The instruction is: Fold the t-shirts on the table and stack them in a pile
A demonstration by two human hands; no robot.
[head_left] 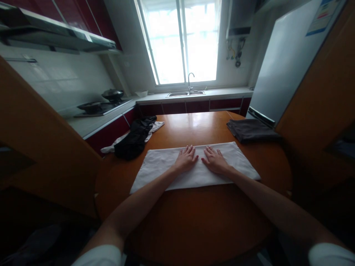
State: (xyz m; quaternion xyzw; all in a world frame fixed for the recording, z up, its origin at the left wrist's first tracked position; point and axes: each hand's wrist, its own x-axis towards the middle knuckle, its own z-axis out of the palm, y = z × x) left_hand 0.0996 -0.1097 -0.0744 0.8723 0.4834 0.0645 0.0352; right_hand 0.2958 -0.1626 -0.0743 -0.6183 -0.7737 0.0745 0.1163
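A white cloth (pixel 158 162), folded into a wide flat rectangle, lies across the wooden table (pixel 199 218) in front of me. My left hand (pixel 186 159) rests palm down near the middle of the cloth, its fingers stretched toward the far edge. Just to its right, my right hand (pixel 215 160) is also flat on the cloth with fingers spread. The two thumbs point toward each other with a small gap between them. Neither hand grips anything. Parts of the cloth are hidden under my hands and forearms.
Black and white clothes (pixel 134 138) lie heaped at the table's left edge. A folded dark grey cloth (pixel 252 130) sits at the right. Beyond the table are a sink (pixel 177 94), a stove with pans (pixel 112 95) and a fridge (pixel 285 62).
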